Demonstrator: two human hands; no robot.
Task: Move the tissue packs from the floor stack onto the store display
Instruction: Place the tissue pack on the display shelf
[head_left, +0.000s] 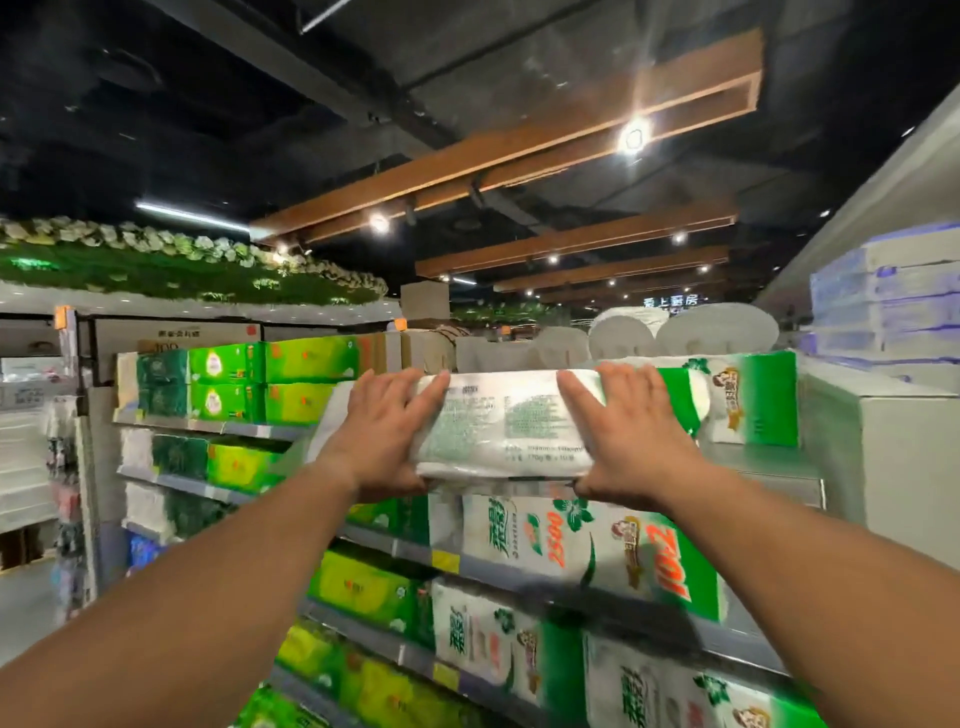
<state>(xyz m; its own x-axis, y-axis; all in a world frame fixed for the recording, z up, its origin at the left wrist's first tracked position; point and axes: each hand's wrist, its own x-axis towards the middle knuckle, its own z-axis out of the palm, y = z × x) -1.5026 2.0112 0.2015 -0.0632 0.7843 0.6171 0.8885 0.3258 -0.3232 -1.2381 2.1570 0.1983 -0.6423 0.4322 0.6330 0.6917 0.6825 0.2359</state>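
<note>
Fingers (410, 395) of the left hand (384, 436) and right hand (623, 431) lie spread over the top of the pack (506, 423), thumbs under its lower edge, gripping it at top-shelf level. Its far side is hidden; the print is blurred, probably a label. Shelves (519, 577) below hold green packs (582, 551). White rolls (717, 327) stand behind, under a dark ceiling (208, 104).

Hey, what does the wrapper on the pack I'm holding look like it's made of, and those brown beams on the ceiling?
Pack: likely thin glossy plastic film, since it shines, wrinkles and dents under the left hand and right hand. Ceiling beams: look like brown wood or wood-look panelling; which one cannot be told from here.
</note>
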